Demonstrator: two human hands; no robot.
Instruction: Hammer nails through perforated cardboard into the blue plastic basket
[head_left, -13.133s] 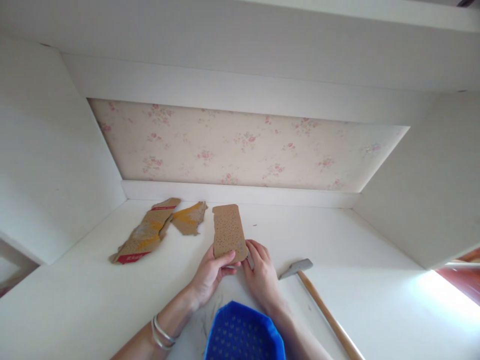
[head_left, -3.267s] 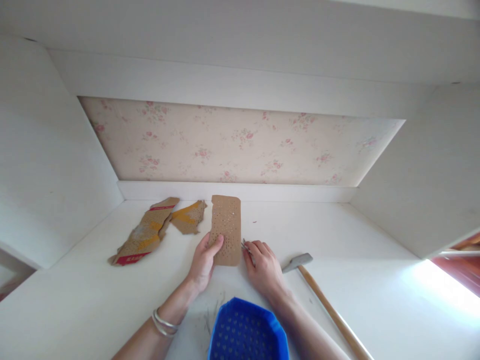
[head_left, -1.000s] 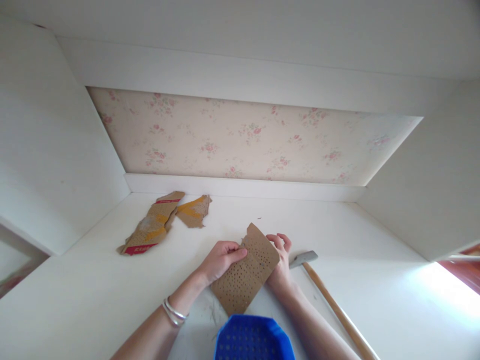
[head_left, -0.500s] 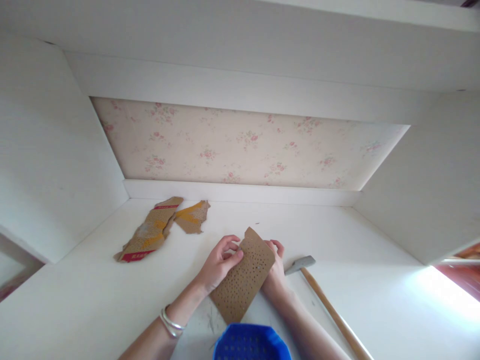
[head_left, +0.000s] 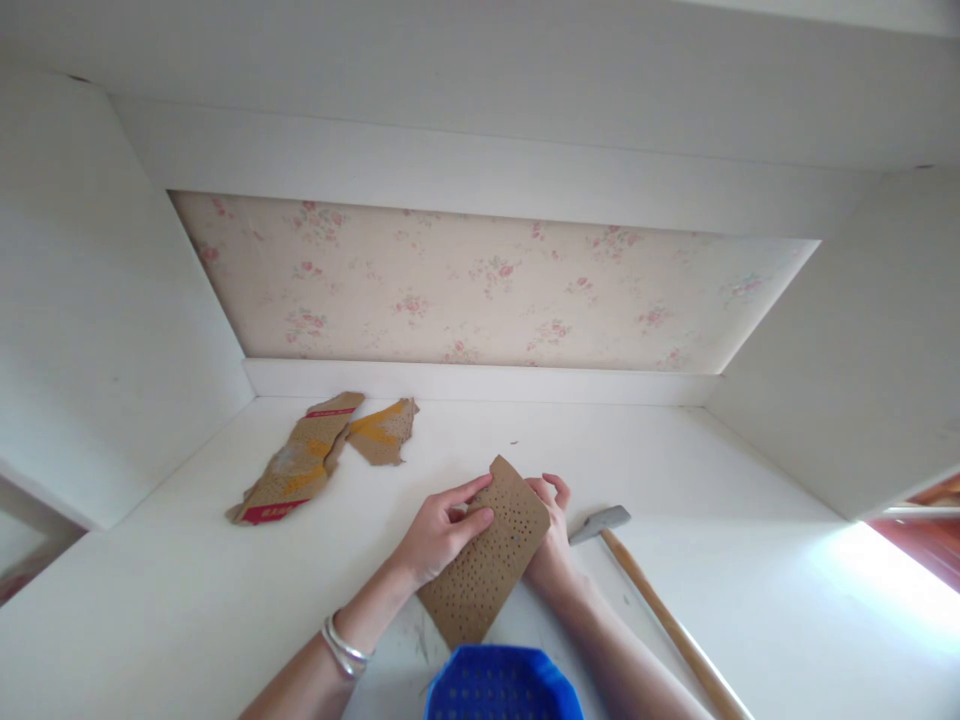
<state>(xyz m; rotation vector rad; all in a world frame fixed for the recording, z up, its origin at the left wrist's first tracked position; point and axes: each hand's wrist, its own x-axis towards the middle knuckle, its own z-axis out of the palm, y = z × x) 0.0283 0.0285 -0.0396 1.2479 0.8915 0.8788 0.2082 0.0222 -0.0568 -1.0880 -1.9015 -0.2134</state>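
Observation:
A brown piece of cardboard [head_left: 487, 565], dotted with many small punched holes, is held at a slant between both hands. My left hand [head_left: 450, 528] grips its upper left edge, thumb on the face and fingers along the edge. My right hand [head_left: 553, 535] is at its right edge, partly hidden behind the sheet, with a couple of curled fingers showing. Just below the cardboard's lower corner is a blue basket [head_left: 517, 675] with holes in it, cut off by the bottom of the view.
Right of my right hand lies a hammer [head_left: 649, 580] with a wooden handle and grey head. Torn cardboard pieces [head_left: 300, 460] [head_left: 386, 432] with yellow and red print lie at the back left. A white surface [head_left: 660, 460] is enclosed by side panels and floral wallpaper [head_left: 495, 290].
My left fingers have straightened and closed onto the cardboard's upper left edge, with the thumb slightly further right. The cardboard, my right hand and the hammer stay nearly in place.

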